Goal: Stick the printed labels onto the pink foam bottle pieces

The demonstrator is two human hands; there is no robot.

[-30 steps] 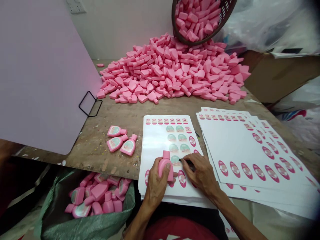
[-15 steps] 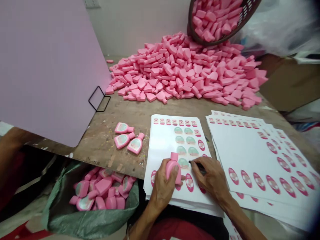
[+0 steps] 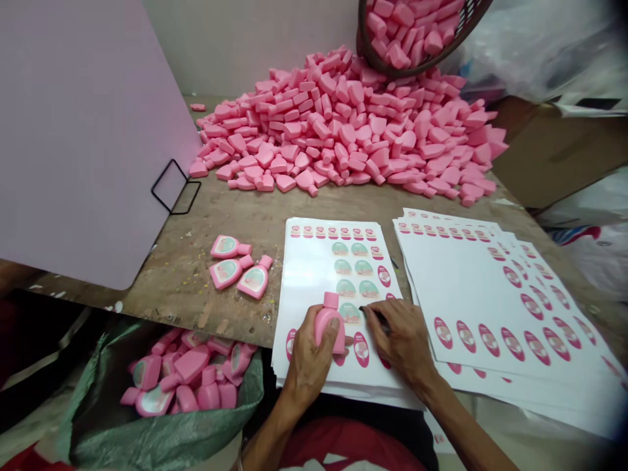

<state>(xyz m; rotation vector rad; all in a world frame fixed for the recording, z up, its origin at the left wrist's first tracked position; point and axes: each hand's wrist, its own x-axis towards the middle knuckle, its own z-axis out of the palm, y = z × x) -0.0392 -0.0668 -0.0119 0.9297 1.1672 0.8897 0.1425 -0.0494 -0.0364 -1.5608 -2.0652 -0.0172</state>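
Note:
My left hand (image 3: 313, 356) is wrapped around a small pink bottle (image 3: 330, 325), cap up, above a sticker sheet. In my right hand (image 3: 401, 337) is a thin dark pointed tool (image 3: 364, 309), its kind unclear. Its tip touches or hovers at the edge of a green round-topped sticker (image 3: 350, 313). Under both hands lies a stack of white sticker sheets (image 3: 307, 275) with green, oval and small pink stickers. Left of the stack lie three labelled pink bottles (image 3: 254, 278) on the wooden table.
A big heap of pink bottles (image 3: 338, 124) covers the table's back, below a tipped brown basket (image 3: 366, 49). More sticker sheets (image 3: 456, 281) lie at right. A green sack (image 3: 161, 438) of bottles hangs below the front edge. A pink board (image 3: 88, 144) stands at left.
The whole view has shifted, so the scene sits slightly further left and higher. Both hands keep the same grips, and the dark tool stays at the green sticker's edge.

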